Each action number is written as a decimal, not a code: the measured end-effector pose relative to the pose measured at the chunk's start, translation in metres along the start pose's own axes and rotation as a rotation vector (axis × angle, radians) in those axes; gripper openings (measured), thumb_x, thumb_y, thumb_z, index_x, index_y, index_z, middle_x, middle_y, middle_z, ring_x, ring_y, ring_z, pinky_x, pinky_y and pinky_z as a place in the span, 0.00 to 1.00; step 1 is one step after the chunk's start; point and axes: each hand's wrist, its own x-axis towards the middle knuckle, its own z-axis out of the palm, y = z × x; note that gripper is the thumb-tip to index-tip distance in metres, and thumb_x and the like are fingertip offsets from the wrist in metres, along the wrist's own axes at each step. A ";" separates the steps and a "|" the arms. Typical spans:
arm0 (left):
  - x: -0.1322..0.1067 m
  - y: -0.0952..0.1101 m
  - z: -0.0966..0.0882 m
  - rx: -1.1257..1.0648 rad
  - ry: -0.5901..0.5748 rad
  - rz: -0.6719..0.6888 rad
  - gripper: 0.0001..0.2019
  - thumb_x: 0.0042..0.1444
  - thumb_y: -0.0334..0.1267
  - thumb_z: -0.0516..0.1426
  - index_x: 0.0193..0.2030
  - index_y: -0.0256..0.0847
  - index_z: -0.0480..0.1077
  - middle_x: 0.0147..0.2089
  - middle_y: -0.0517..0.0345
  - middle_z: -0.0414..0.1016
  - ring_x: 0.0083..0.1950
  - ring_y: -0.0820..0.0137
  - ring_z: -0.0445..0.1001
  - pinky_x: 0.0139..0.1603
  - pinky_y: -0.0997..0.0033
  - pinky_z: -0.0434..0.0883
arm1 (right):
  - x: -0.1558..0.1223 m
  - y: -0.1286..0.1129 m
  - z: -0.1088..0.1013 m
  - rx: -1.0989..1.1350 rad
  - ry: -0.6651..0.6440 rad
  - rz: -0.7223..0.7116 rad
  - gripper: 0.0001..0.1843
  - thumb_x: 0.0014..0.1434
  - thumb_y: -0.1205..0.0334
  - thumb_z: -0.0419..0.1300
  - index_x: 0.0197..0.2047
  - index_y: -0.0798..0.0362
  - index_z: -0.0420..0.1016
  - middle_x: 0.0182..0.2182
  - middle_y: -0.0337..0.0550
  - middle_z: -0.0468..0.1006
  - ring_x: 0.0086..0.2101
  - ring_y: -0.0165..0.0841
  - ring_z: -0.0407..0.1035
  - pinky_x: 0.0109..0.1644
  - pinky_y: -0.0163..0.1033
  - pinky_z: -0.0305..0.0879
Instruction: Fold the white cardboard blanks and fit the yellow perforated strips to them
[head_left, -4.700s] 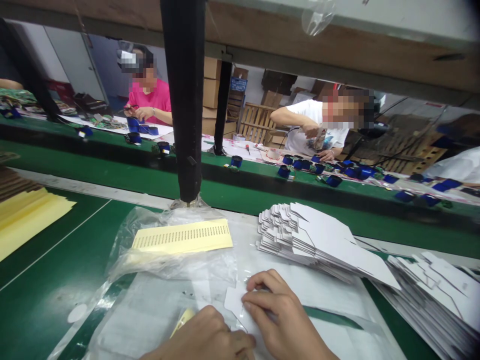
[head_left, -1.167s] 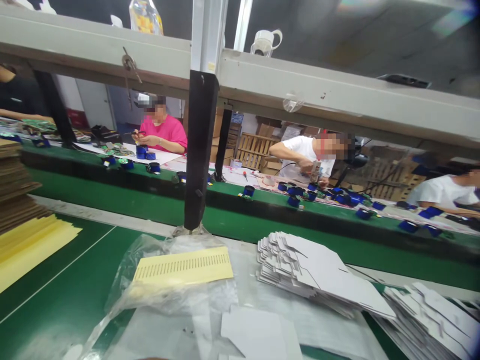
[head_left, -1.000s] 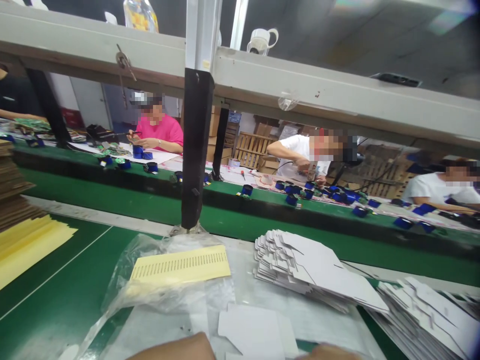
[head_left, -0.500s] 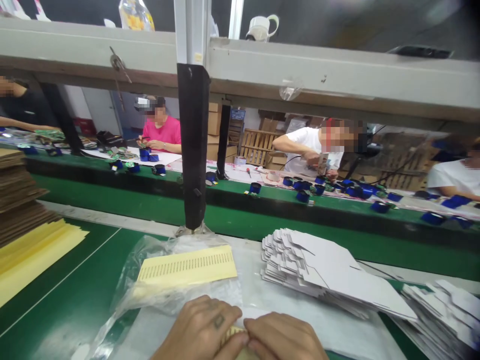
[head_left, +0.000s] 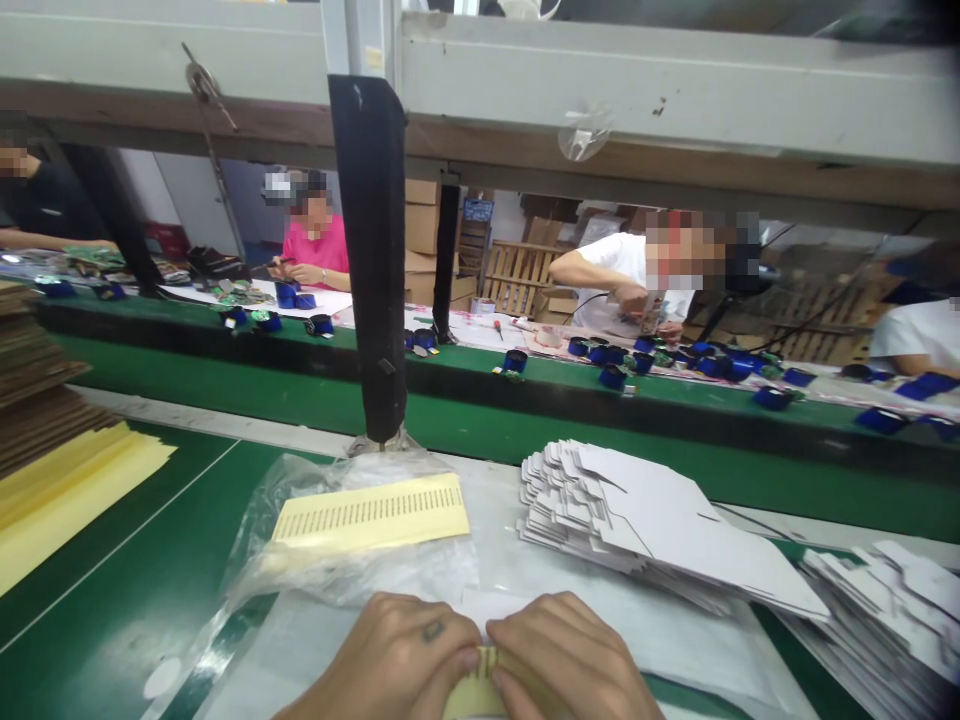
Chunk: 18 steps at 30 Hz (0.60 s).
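At the bottom middle, my left hand and my right hand come together with bent fingers. Between them they pinch a pale yellow sheet with short dark marks along its top edge; most of it is hidden by the hands or out of frame. Just beyond lies a similar yellow sheet with a row of dark marks, on a crumpled clear plastic bag. A white sheet covers the work surface under my hands.
Flat white cardboard box blanks are stacked at right, with more blanks beyond. Brown cardboard and yellow sheets stand at left. A black post rises ahead; co-workers sit across a green line bearing blue parts.
The head view has tipped down slightly, so the shelf and background sit higher. My hands keep their grip, and more of the yellow sheet shows between them.
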 end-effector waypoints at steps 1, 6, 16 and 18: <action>0.000 0.000 -0.001 -0.008 -0.003 -0.001 0.14 0.68 0.28 0.47 0.38 0.40 0.73 0.30 0.61 0.76 0.28 0.69 0.77 0.32 0.69 0.68 | 0.000 0.000 0.000 0.011 0.009 -0.007 0.13 0.61 0.76 0.58 0.46 0.51 0.74 0.30 0.39 0.80 0.29 0.33 0.72 0.34 0.37 0.65; 0.001 0.004 -0.005 -0.057 -0.010 -0.047 0.13 0.67 0.29 0.48 0.37 0.40 0.73 0.31 0.62 0.77 0.30 0.69 0.77 0.34 0.69 0.68 | 0.002 -0.004 -0.003 0.031 0.035 0.016 0.10 0.63 0.74 0.59 0.44 0.51 0.74 0.30 0.40 0.79 0.30 0.33 0.71 0.33 0.37 0.64; -0.001 -0.004 0.004 -0.158 0.122 -0.096 0.12 0.62 0.32 0.49 0.33 0.45 0.73 0.28 0.69 0.77 0.27 0.74 0.75 0.30 0.74 0.65 | 0.002 -0.001 0.010 0.014 0.204 -0.122 0.07 0.67 0.69 0.57 0.39 0.51 0.76 0.32 0.43 0.81 0.28 0.32 0.69 0.31 0.39 0.64; 0.000 -0.002 0.002 -0.160 0.116 -0.100 0.12 0.61 0.31 0.50 0.33 0.45 0.72 0.28 0.69 0.77 0.27 0.74 0.75 0.30 0.75 0.65 | 0.003 -0.003 0.005 0.039 0.085 -0.095 0.08 0.65 0.72 0.58 0.39 0.50 0.76 0.33 0.43 0.81 0.30 0.32 0.71 0.33 0.38 0.66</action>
